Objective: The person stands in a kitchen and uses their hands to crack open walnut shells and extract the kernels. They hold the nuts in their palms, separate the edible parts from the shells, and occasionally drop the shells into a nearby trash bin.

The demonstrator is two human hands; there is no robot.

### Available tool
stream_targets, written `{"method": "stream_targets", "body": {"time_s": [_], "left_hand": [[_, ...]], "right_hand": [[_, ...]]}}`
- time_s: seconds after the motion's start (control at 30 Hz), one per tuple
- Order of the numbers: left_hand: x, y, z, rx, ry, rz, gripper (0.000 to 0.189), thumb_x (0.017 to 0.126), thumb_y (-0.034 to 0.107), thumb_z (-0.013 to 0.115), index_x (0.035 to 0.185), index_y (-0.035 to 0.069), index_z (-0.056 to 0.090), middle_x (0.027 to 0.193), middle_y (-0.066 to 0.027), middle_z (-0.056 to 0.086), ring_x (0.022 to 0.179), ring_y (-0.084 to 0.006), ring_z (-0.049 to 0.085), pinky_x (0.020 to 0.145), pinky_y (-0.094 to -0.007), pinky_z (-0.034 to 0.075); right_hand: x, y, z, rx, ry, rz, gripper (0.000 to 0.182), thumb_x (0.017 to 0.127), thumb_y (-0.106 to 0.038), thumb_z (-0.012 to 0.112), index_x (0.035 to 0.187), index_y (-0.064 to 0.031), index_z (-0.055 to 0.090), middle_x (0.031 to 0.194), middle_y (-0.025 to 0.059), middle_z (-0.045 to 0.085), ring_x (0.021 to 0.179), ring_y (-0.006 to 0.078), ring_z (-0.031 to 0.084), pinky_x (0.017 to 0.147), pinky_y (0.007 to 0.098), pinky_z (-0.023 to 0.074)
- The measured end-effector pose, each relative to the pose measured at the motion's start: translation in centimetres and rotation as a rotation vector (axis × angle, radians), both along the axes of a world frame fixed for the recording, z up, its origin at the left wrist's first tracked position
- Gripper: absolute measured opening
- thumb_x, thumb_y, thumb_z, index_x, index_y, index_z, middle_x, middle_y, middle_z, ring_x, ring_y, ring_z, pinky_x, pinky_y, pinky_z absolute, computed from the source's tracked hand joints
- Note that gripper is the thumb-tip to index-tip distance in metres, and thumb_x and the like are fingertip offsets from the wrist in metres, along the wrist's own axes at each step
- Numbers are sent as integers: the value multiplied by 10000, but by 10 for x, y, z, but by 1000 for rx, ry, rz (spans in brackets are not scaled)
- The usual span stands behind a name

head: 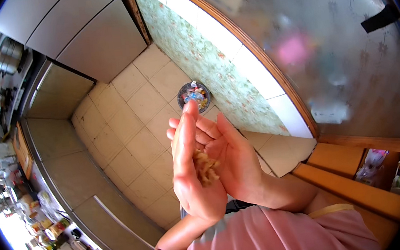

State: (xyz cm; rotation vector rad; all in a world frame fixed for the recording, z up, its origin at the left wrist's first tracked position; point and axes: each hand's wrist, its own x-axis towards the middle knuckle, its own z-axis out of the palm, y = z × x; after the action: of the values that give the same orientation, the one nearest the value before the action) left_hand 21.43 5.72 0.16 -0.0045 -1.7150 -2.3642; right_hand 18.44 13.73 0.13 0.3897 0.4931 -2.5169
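Note:
My left hand (186, 174) and my right hand (239, 161) are cupped together in front of my body, heels of the palms touching. Between the palms lies a clump of yellowish-brown scraps (207, 168), which look like peelings; the left hand partly covers them. Both hands hold the clump. Beyond my fingertips, a dark round waste bin (180, 95) stands on the floor beside the patterned wall. Wrappers and other rubbish (195, 94) fill its opening. My left fingertips overlap the bin's near edge in the view, and the bin is farther down.
Beige floor tiles (138, 131) stretch between the kitchen cabinets (65, 168) at left and the patterned wall (207, 58) at right. Metal pots (10, 55) and cluttered kitchenware line the left counter. A wood-framed frosted glass panel (343, 66) and orange-brown shelving (352, 185) stand at right.

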Motion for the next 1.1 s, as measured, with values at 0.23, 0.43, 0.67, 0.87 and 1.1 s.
{"method": "stream_targets", "body": {"time_s": [0.23,0.43,0.67,0.87,1.1], "left_hand": [[-9,19,7,-53,288,94,830,965,679,151,1563,107,80,1611,-199,105,1458,-377,224,1163,-489,223],[-26,25,11,-20,657,197,810,955,693,231,1571,232,-22,1631,-138,18,1470,-397,164,1201,-492,107],[-20,25,10,850,-334,-217,618,1041,472,251,1524,88,273,1572,-118,288,1424,-331,307,1166,-458,248],[-9,22,-3,1332,-356,-363,560,1050,426,291,1483,79,365,1539,-79,373,1415,-238,351,1180,-398,269],[9,9,10,779,-148,-178,638,1044,482,239,1506,48,316,1570,-137,297,1448,-284,291,1192,-417,230]], "right_hand": [[-1,8,-5,-273,-203,38,564,1037,-487,345,1368,-61,510,1388,90,536,1306,229,479,1129,391,358],[3,20,-1,-522,-222,-56,586,1040,-476,342,1352,-4,498,1378,146,527,1299,248,487,1131,384,374],[14,28,7,462,665,-181,708,1051,-496,151,1372,47,474,1454,220,448,1390,299,387,1168,415,249],[28,25,3,740,1020,-302,714,1040,-459,96,1474,72,295,1476,292,377,1457,371,239,1199,470,97],[30,-13,-6,608,800,-609,605,1049,-368,164,1519,6,235,1578,220,217,1478,315,183,1204,444,103]]}}
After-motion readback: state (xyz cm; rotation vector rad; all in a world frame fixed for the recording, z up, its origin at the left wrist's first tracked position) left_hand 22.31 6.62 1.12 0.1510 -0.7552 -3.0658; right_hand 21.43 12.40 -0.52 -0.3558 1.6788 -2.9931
